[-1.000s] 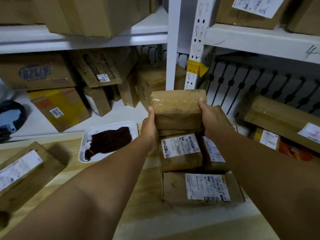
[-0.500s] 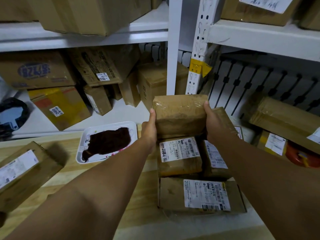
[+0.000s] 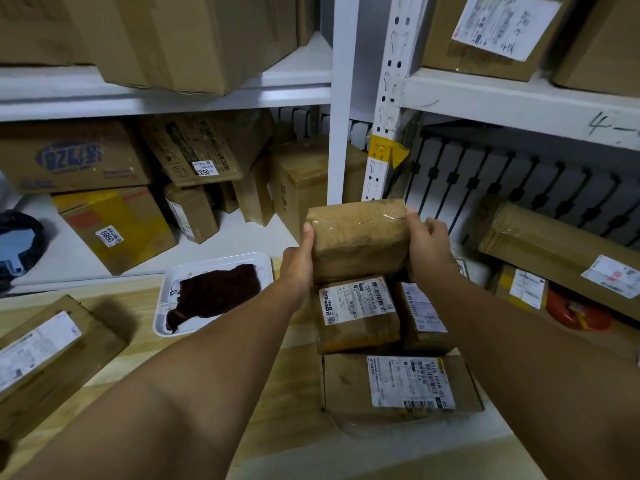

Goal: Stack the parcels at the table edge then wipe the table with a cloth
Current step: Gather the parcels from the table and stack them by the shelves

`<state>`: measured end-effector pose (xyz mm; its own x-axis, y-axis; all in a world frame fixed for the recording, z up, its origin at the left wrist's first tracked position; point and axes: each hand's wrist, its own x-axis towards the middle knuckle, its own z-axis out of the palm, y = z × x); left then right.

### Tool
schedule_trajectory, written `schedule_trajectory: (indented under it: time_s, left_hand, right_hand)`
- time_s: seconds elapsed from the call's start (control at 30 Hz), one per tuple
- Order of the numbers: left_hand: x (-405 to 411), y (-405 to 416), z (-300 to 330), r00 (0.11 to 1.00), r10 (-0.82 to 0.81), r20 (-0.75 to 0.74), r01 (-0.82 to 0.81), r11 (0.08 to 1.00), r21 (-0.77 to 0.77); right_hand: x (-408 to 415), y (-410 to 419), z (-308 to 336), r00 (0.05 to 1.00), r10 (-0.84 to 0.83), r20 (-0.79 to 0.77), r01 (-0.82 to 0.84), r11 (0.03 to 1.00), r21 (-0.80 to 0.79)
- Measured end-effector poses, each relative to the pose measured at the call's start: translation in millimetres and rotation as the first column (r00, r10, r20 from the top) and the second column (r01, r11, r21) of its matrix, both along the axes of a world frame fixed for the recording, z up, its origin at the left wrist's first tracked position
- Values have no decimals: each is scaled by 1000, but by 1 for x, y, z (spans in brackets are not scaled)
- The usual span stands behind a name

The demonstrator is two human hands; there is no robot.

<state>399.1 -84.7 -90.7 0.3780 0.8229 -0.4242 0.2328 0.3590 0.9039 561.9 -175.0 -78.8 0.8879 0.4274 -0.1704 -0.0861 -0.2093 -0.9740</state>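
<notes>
A brown taped parcel (image 3: 358,237) is held between my left hand (image 3: 298,265) on its left end and my right hand (image 3: 427,247) on its right end. It sits on or just above two labelled parcels, one in the middle (image 3: 356,313) and one to its right (image 3: 424,313). A flat labelled parcel (image 3: 401,384) lies in front of them on the wooden table (image 3: 138,358). Another long parcel (image 3: 48,351) lies at the table's left. A dark brown cloth (image 3: 216,294) rests in a white tray (image 3: 166,292).
White metal shelving (image 3: 341,98) stands behind the table, packed with cardboard boxes (image 3: 114,226). More parcels (image 3: 557,251) and an orange object (image 3: 575,313) lie on the right. A black and blue item (image 3: 17,244) sits at the far left.
The held parcel has come down slightly toward the stacked parcels, and both hands stay on its ends. The view shifted a little.
</notes>
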Motion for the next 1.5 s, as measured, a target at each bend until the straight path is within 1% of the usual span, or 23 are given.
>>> schedule_trajectory:
  time_s: [0.07, 0.13, 0.2, 0.27, 0.47, 0.57, 0.67, 0.73, 0.8, 0.83, 0.9, 0.97, 1.03, 1.1, 1.2, 1.3, 1.5]
  left_hand:
    - [-7, -1, 7, 1000, -12, -8, 12, 1000, 20]
    - [-15, -1, 16, 1000, -26, -15, 26, 999, 32]
    - [-29, -1, 25, 1000, -29, -4, 29, 998, 48]
    - [-45, 2, 33, 1000, -16, 3, 16, 998, 56]
    - [-118, 24, 48, 997, 66, 29, -68, 994, 88]
    - [-169, 40, 45, 990, 139, 20, -141, 986, 89]
    - [-221, 53, 36, 972, 234, -3, -233, 968, 90]
    - [-260, 59, 27, 956, 294, 3, -294, 954, 65]
    - [-302, 68, 11, 928, 372, 0, -372, 928, 7]
    - [-320, 72, 6, 915, 402, -22, -402, 915, -10]
    - [-356, 79, -5, 876, 476, -80, -475, 879, 34]
    - [-390, 88, -14, 812, 549, -195, -531, 836, 141]
    - [-419, 95, -27, 747, 592, -303, -535, 805, 257]
    - [-444, 99, -34, 701, 592, -398, -500, 806, 318]
    - [-466, 105, -47, 647, 565, -511, -483, 823, 299]
    - [-471, 109, -54, 649, 533, -543, -482, 840, 248]
    - [-471, 115, -65, 663, 512, -546, -503, 845, 181]
  right_hand:
    - [-12, 0, 12, 985, 2, 175, 5, 999, -40]
    - [-29, 3, 26, 958, 48, 283, -27, 997, -77]
    - [-52, 12, 37, 935, 86, 344, -59, 994, -90]
    - [-79, 24, 42, 924, 108, 367, -86, 993, -76]
    - [-167, 57, 36, 911, 252, 325, -240, 968, -78]
    - [-215, 75, 25, 891, 346, 295, -324, 938, -123]
    - [-262, 91, 8, 870, 427, 247, -406, 904, -134]
    - [-295, 103, -4, 844, 487, 223, -464, 873, -147]
    - [-331, 116, -16, 804, 563, 193, -534, 826, -181]
    - [-346, 121, -20, 785, 595, 173, -570, 802, -178]
    - [-376, 131, -30, 749, 653, 117, -636, 756, -154]
    - [-400, 140, -42, 718, 692, 70, -674, 718, -176]
    - [-417, 147, -53, 706, 708, 31, -684, 692, -230]
    - [-430, 153, -61, 698, 716, 12, -685, 673, -279]
    - [-443, 161, -68, 696, 717, -27, -683, 650, -333]
    - [-452, 166, -74, 697, 716, -27, -680, 650, -340]
    - [-464, 180, -76, 691, 722, 29, -664, 650, -370]
